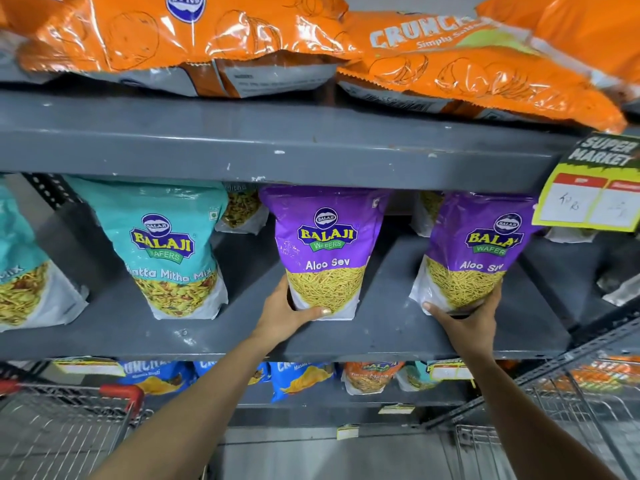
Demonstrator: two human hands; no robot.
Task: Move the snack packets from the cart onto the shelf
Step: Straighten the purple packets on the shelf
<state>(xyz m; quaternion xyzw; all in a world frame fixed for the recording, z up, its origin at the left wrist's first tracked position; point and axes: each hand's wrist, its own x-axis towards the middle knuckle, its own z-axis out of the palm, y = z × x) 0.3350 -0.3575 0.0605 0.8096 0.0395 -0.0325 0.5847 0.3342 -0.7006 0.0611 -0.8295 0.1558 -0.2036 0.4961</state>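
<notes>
Two purple Aloo Sev packets stand upright on the grey middle shelf (214, 337). My left hand (287, 315) grips the bottom of the left purple packet (327, 251), thumb across its front. My right hand (465, 315) grips the bottom of the right purple packet (481, 251), which tilts slightly to the right. The cart (69, 424), a wire basket with a red handle, sits at the lower left; I see no packets inside the part that shows.
A teal Khatta Mitha Mix packet (169, 247) stands left of my left hand, with another at the far left edge. Orange crisp bags (173, 36) lie on the shelf above. A yellow price tag (595, 188) hangs at the right. Blue and orange packets fill the lower shelf.
</notes>
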